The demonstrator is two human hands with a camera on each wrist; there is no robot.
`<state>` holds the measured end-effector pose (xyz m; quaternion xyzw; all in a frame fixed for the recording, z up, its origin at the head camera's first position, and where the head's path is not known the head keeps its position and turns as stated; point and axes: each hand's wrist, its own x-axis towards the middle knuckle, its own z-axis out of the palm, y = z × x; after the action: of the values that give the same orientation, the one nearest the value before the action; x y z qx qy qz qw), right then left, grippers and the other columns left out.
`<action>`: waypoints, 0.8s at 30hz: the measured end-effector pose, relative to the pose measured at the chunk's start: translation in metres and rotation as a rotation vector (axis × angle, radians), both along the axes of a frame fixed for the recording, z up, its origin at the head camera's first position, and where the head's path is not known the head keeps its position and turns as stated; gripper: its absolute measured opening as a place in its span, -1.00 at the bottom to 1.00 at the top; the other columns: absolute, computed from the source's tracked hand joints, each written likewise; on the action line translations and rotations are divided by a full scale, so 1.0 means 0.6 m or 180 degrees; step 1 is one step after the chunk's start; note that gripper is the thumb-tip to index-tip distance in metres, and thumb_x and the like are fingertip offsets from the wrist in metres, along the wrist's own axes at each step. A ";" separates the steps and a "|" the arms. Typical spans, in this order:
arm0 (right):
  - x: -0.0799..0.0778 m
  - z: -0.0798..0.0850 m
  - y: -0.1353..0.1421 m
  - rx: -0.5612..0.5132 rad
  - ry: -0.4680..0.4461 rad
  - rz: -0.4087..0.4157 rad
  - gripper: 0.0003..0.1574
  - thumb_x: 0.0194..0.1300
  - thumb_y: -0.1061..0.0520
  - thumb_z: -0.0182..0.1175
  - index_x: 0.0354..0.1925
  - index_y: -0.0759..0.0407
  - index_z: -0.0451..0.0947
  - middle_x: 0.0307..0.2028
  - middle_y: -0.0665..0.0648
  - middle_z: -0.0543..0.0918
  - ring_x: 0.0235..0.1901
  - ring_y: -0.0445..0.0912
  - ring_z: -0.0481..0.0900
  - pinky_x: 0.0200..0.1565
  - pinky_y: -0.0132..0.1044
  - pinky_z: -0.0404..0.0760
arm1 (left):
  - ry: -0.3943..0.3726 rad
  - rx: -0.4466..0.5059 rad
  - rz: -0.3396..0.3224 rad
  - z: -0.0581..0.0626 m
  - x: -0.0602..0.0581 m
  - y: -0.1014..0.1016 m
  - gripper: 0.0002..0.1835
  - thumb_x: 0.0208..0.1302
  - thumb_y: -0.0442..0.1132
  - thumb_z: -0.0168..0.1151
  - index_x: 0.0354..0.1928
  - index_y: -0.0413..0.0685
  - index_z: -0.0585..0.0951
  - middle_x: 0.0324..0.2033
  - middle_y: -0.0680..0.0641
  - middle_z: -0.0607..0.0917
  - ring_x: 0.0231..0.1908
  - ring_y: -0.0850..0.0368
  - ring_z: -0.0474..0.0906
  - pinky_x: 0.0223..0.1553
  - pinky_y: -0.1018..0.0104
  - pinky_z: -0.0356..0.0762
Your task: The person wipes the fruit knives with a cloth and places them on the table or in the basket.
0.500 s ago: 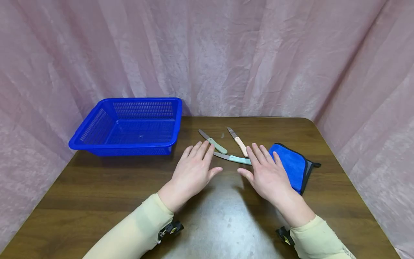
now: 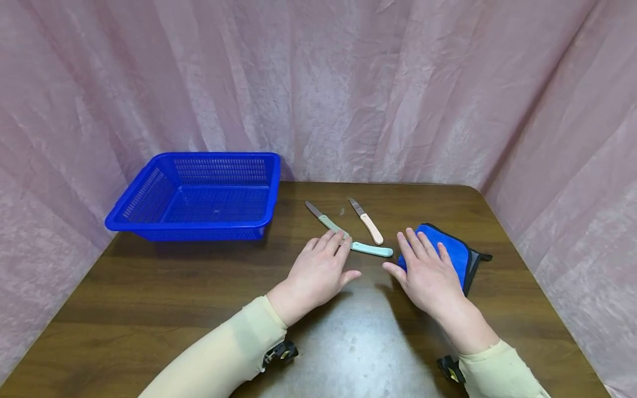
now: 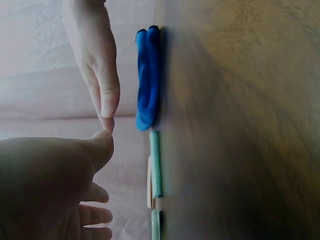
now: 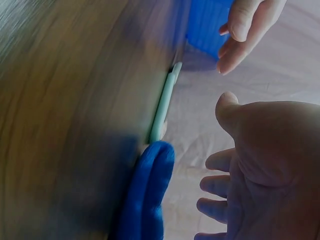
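Note:
Palm down above the table, my left hand [image 2: 318, 271] has its fingers straight and holds nothing. Its fingertips overlap a green-handled knife [image 2: 329, 222] and the blade of a turquoise-handled knife [image 2: 372, 250] in the head view. Behind them lies a knife with a cream handle [image 2: 371, 228]. My right hand [image 2: 430, 273], also flat with spread fingers, hovers over the near left part of a folded blue cloth [image 2: 455, 260] with black edging. Both wrist views show a gap between the hands and the tabletop. In the right wrist view the cloth [image 4: 150, 195] is thick and doubled over.
A blue plastic basket [image 2: 189, 225] with slotted walls stands at the back left of the wooden table [image 2: 199, 309]. Pink curtains [image 2: 318, 88] hang behind the table and along its right side.
Both hands have shifted to the right and slightly nearer the front edge. The left fingers now cover the turquoise-handled knife's blade, while its handle end is uncovered. Knives, cloth and basket have stayed put.

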<state>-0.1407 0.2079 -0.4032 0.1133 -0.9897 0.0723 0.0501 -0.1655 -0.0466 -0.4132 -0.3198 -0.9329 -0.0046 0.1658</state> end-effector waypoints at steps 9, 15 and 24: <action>-0.006 -0.010 0.028 0.0041 -0.0128 -0.0139 0.01 0.70 -0.35 0.07 0.71 0.28 0.17 0.68 0.41 0.18 0.67 0.37 0.08 0.55 0.47 0.04 | -0.0189 -0.0321 0.0001 -0.013 -0.007 0.035 -0.17 0.63 0.38 0.08 0.59 -0.10 0.48 0.55 -0.18 0.50 0.57 -0.14 0.39 0.50 -0.06 0.40; -0.013 -0.016 0.045 0.0037 -0.0216 -0.0201 0.02 0.71 -0.37 0.03 0.71 0.29 0.17 0.68 0.42 0.17 0.66 0.41 0.07 0.55 0.49 0.02 | -0.0320 -0.0429 0.0032 -0.026 -0.015 0.052 -0.17 0.64 0.39 0.05 0.63 -0.07 0.44 0.58 -0.14 0.46 0.60 -0.12 0.33 0.53 -0.02 0.35; -0.020 -0.024 0.062 0.0073 -0.0366 -0.0235 -0.11 0.78 -0.24 -0.03 0.70 0.31 0.17 0.67 0.46 0.16 0.65 0.43 0.08 0.55 0.50 -0.01 | -0.0106 -0.0461 0.0054 -0.039 -0.020 0.085 -0.20 0.61 0.43 0.06 0.57 0.01 0.52 0.40 -0.04 0.63 0.37 -0.04 0.55 0.36 0.05 0.47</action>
<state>-0.1529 0.2453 -0.4179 0.0729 -0.9952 0.0655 -0.0056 -0.1775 0.0046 -0.4367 -0.3229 -0.9361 0.0590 0.1267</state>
